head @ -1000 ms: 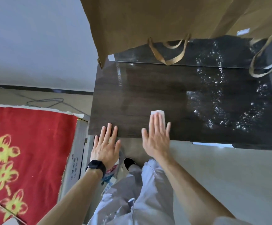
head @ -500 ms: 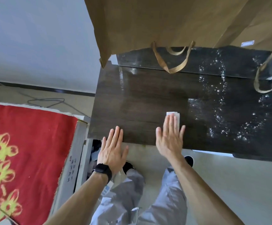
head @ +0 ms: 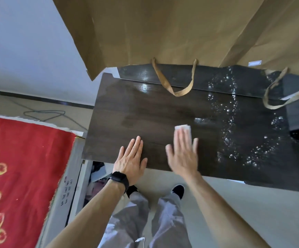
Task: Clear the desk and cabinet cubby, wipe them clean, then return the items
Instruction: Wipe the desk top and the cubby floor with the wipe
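Right hand (head: pixel 182 158) has slid the white wipe (head: pixel 182 127) further right across the tabletop (head: pixel 127 108), toward the droplets (head: pixel 234 136). Its fingers lie straight, pressing flat on what's maybe a folded tissue (blurry). Left hand (head: pixel 130 158) braces flat, fingers straight. I'd keep even pressure and overlap the passes.

Beyond right hand (head: pixel 181 158): large brown paper bags (head: pixel 163 33) overhang, handles (head: pixel 177 94) dangling.
Rightward: open dark wood desktop (head: pixel 215 140), wet.
Leftward: left hand (head: pixel 130 161), flat.
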{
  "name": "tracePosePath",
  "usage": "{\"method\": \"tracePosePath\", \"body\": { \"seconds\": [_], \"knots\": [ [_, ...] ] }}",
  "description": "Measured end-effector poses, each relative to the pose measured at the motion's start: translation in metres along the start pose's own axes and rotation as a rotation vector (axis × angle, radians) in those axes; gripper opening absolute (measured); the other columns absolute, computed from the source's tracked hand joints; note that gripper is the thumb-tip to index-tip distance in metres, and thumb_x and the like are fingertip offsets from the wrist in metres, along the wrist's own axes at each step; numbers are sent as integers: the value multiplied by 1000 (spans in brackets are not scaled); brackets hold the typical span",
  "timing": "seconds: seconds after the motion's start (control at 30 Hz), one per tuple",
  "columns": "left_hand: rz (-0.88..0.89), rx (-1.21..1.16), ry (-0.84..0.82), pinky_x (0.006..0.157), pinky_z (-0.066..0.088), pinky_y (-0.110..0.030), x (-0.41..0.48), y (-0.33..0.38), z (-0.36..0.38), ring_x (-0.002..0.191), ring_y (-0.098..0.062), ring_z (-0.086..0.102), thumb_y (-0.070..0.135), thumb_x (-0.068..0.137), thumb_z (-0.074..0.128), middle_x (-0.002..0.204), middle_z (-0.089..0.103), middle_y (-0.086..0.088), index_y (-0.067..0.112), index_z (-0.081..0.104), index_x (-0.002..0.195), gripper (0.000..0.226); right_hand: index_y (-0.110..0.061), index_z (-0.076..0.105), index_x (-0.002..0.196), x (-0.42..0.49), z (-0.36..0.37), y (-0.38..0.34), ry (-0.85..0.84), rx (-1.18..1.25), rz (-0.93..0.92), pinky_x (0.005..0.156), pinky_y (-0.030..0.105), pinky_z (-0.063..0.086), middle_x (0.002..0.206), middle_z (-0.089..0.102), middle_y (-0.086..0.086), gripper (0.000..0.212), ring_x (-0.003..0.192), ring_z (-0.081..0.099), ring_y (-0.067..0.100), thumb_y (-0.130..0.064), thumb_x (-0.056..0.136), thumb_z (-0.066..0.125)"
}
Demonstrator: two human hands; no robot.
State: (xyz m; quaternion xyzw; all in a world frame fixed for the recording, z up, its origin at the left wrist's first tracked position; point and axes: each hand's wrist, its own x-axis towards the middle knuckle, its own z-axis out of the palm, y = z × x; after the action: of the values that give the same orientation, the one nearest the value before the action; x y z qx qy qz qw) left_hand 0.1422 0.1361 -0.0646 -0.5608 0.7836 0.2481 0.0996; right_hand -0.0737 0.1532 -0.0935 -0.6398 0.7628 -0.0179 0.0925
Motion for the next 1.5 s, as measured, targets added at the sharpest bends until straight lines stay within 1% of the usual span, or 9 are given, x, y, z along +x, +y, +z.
{"method": "tracePosePath", "body": {
  "seconds": [0.1, 0.23, 0.33, 0.53, 0.77, 0.9, 1.0, 1.37, 1.5],
  "knots": [
    [-63, -51, 22, 122, 3, -43, 2, 15, 6, 148, -10, -18, 49, 102, 24, 161, -19, 9, 18, -1, 158, 68, -19, 12, 159, 9, -5, 19, -71, -34, -296, 122, 58, 12, 167, 4, -4, 67, 154, -1, 11, -49, 102, 29],
    [-112, -23, 37, 122, 3, -45, 4, 20, 8, 150, -12, -16, 47, 103, 24, 161, -20, 9, 20, -3, 158, 67, -16, 12, 159, 57, -21, 123, -24, -46, 194, 121, 60, 12, 167, 8, 0, 71, 154, 1, 17, -54, 99, 13],
    [-161, -23, 83, 123, 3, -45, 12, 33, 10, 149, -11, -17, 48, 102, 23, 162, -19, 8, 20, -5, 158, 68, -9, 10, 158, 62, -24, 111, 25, 72, 302, 122, 57, 10, 167, 10, 9, 76, 154, 4, 22, -54, 98, 11],
    [-256, -17, 146, 122, 7, -46, 54, 80, 12, 152, -15, -9, 52, 99, 16, 165, -12, 5, 20, -3, 158, 70, -14, 17, 158, 55, -7, 65, -48, 19, -461, 120, 57, 18, 167, 11, 0, 65, 154, 1, 15, -46, 103, 27],
    [-295, 35, 166, 122, 13, -46, 60, 90, 14, 152, -13, -4, 55, 100, 19, 165, -7, 7, 23, -1, 158, 69, -4, 16, 157, 110, -35, 148, 27, 68, 206, 120, 59, 16, 165, 15, 15, 78, 154, 7, 29, -56, 100, 17],
    [-314, 28, 172, 123, 8, -43, 65, 94, 15, 146, -6, -16, 56, 101, 21, 162, -14, 11, 26, -5, 158, 69, -11, 9, 159, 109, -16, 59, -55, 89, -329, 124, 51, 4, 167, 4, 5, 72, 154, -4, 19, -54, 102, 19],
    [-338, 30, 168, 123, 5, -41, 66, 100, 14, 146, -7, -17, 56, 101, 20, 161, -17, 11, 26, -7, 157, 69, -16, 6, 159, 146, -19, 44, -125, 63, -425, 123, 49, -4, 167, 3, 1, 70, 154, -5, 15, -55, 102, 14],
    [-336, 59, 164, 122, 16, -44, 66, 105, 8, 153, -21, 8, 51, 100, 26, 166, 5, -1, 16, 9, 158, 70, -4, 13, 157, 144, -45, 189, 52, 191, 538, 119, 64, 10, 167, 8, 10, 78, 154, 0, 22, -56, 99, 21],
    [-316, 92, 224, 119, 25, -48, 85, 114, 2, 147, -30, 26, 49, 96, 27, 161, 24, -13, 7, 26, 154, 72, -9, 13, 158, 143, -31, 120, 23, 85, 39, 122, 56, 3, 167, 8, 7, 76, 154, 2, 23, -56, 99, 21]
  ]
}}
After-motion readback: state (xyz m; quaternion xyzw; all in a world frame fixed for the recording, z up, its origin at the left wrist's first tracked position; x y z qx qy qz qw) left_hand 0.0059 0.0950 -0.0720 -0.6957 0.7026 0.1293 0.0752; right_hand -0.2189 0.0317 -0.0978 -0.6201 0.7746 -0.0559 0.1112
